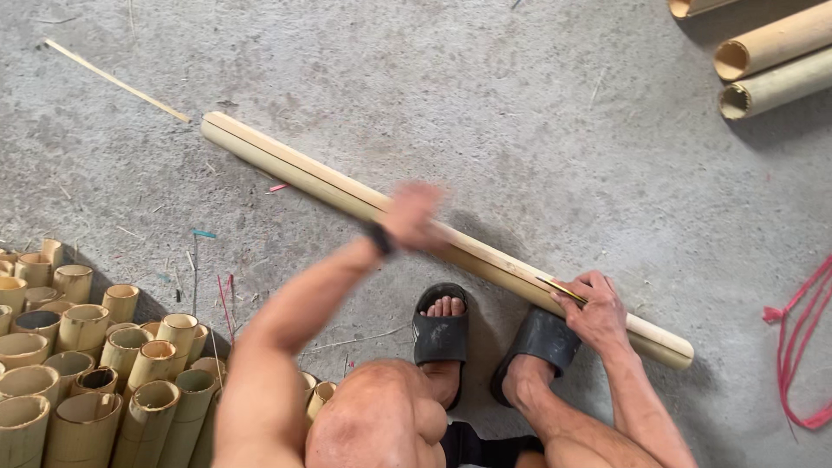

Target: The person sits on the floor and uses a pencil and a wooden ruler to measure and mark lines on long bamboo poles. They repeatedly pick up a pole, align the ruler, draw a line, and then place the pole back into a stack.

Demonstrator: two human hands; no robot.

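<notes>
I'm looking down at a rough grey concrete floor (537, 130), dusted with splinters and scraps. One long bamboo pole (347, 192) lies across it on a diagonal, from far left to near right, with a lengthwise split line showing along its top. My left hand (414, 217) is over the middle of the pole, blurred with motion, so I cannot tell whether it is closed or what it grips; a dark band sits at the wrist. My right hand (596, 310) rests on the pole near its right end, fingers curled over a thin dark blade (562, 290) with a yellowish edge that lies against the bamboo. Two feet in black sandals (440, 325) stand just on the near side of the pole, one touching it under the right hand.

At near left I see a packed cluster of short cut bamboo sections (95, 364) standing on end, well over twenty, too many to count exactly. At far right, three more poles (771, 65) lie with their open ends toward me. One thin sliver (117, 81) lies at far left, just beyond the pole's end. A loop of red cord (802, 338) lies at the right edge.

The floor on the far side of the pole is open; on the near side the standing sections crowd the left.
</notes>
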